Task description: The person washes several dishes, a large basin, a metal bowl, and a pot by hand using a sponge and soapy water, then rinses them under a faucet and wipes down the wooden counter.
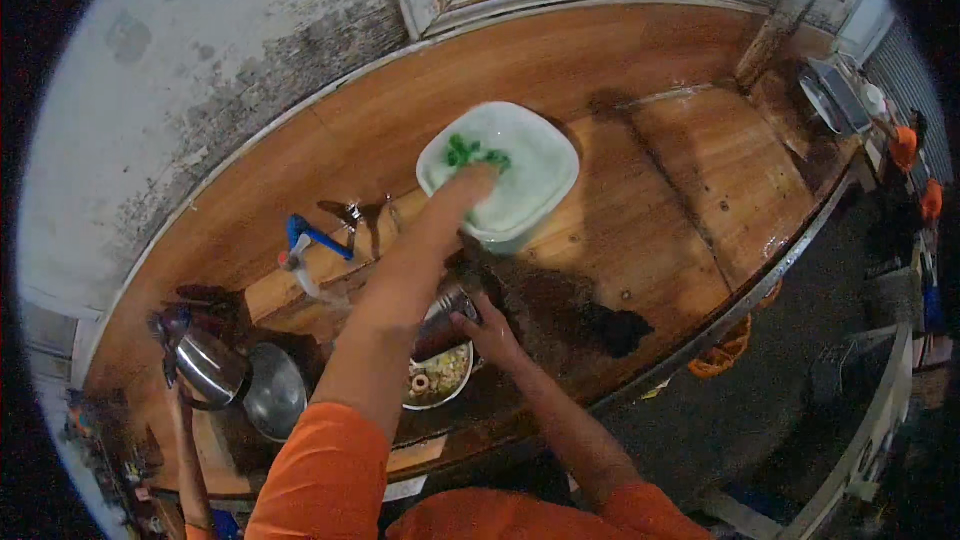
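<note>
My left hand [478, 181] is blurred and reaches down into a white plastic basin [566, 172] of cloudy water. Green leaves [463, 151] float around its fingers; whether it grips any, I cannot tell. Nearer to me, my right hand [491, 334] grips the rim of a tilted metal vessel [440, 330], partly covered by my left forearm. Beneath that vessel sits a pale-rimmed container [451, 392] holding chopped food scraps and a ring-shaped piece. My left arm hides part of both.
A tap with a blue lever [319, 236] stands left of my arm. At far left, another person's hand [171, 382] is beside a shiny metal pot [212, 367] and a metal bowl [276, 390]. An orange basket [721, 352] sits below the wooden counter's [675, 187] edge.
</note>
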Motion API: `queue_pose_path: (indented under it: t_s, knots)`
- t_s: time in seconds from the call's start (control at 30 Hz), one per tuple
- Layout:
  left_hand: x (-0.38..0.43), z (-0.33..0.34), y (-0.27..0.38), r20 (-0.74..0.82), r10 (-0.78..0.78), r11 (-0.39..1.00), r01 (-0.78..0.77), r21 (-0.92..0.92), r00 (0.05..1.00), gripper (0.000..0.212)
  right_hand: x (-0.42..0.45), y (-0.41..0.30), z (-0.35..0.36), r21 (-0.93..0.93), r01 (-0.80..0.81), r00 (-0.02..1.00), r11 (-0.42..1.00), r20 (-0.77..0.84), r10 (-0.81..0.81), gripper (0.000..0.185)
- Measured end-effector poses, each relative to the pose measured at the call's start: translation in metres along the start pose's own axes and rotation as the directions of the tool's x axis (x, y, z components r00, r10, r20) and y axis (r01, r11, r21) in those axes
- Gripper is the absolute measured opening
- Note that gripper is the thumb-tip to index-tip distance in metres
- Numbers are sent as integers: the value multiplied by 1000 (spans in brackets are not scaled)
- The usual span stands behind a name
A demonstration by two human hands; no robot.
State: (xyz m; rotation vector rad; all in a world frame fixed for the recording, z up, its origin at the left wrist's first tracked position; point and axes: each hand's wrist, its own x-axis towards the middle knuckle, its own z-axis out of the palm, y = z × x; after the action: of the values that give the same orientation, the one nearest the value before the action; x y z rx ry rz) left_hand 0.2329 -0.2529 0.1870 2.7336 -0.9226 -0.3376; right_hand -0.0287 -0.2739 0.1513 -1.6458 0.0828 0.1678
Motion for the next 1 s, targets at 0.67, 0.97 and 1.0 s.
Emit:
queue_pose_path:
  t_s: [0.67,0.97,1.0]
  knots:
    - [-306,56,-143,116,-799,483,744,-462,591,36,48,-14,144,-379,314,926,871,327,-191,25]
    - [-313,112,-185,38,-838,457,739,-494,544,46,49,-33,153,-315,266,918,911,370,-141,28]
    - [-293,101,-168,88,-886,320,737,-596,456,45,51,-44,144,-421,329,926,845,321,-200,26]
